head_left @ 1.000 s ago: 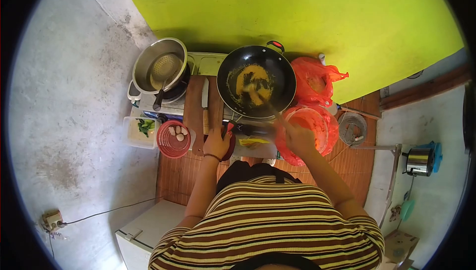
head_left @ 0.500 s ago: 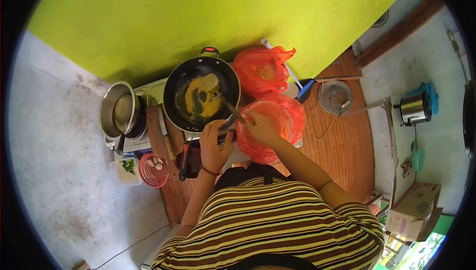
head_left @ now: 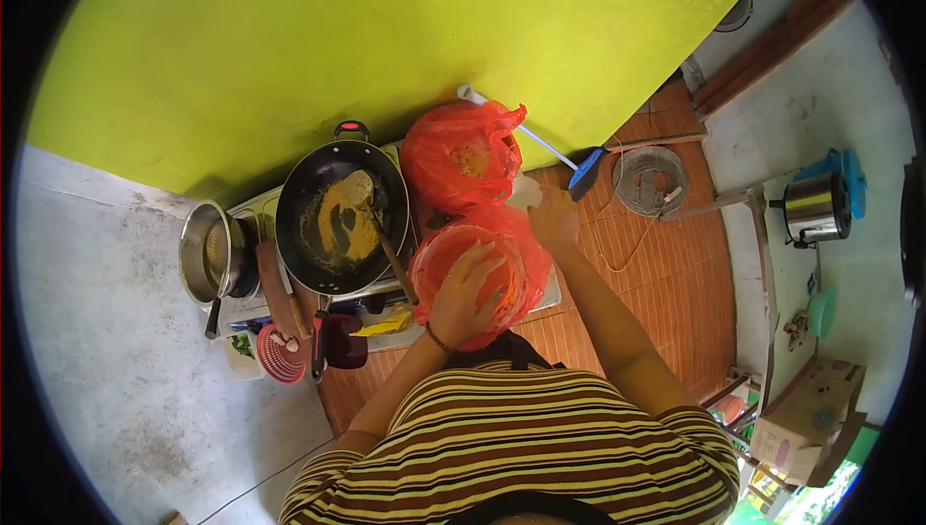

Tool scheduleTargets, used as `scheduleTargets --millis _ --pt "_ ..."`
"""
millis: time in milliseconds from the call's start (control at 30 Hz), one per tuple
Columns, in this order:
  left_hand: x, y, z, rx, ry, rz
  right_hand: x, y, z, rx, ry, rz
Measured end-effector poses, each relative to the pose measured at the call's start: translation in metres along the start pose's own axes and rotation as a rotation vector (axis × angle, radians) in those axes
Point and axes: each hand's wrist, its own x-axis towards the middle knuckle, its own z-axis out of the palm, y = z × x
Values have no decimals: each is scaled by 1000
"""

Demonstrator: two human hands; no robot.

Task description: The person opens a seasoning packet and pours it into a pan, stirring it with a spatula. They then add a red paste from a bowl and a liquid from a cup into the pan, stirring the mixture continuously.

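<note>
A black wok (head_left: 292,226) holds a yellow-orange paste. A spatula (head_left: 393,257) with a wooden handle lies in it, its head in the paste and its handle leaning over the rim. My left hand (head_left: 465,295) is spread over a bowl lined with a red plastic bag (head_left: 521,279), fingers apart. My right hand (head_left: 555,224) is at that bag's far right side, beside a whitish container (head_left: 526,193); its fingers look curled, and what they grip is hidden. Behind stands a second red plastic bag (head_left: 458,153) with pale food inside.
Left of the wok are a steel pot (head_left: 203,255), a knife (head_left: 297,313) on a wooden board (head_left: 275,284), and a red basket (head_left: 280,359) with garlic. A yellow packet (head_left: 384,322) lies in front. A blue broom (head_left: 585,176) leans at the wall; coiled wire (head_left: 648,185) is on the floor.
My right hand has let go of the spatula and moved right to the far side of the bag. My left hand has moved from the wok's edge onto the bag-lined bowl. The view has shifted.
</note>
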Motion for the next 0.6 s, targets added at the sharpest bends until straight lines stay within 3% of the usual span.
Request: scheduleTargets --millis 67,267,467,600 --pt "2 -1 5 11 -9 -15 13 -2 10 -9 -88 194" --pt "9 -5 6 29 -1 -91 34 -6 47 139 -245 324" --pt "8 -7 3 18 31 -148 27 1 49 138 -214 221" --pt "5 -10 2 2 40 -158 29 -3 41 247 -297 369"
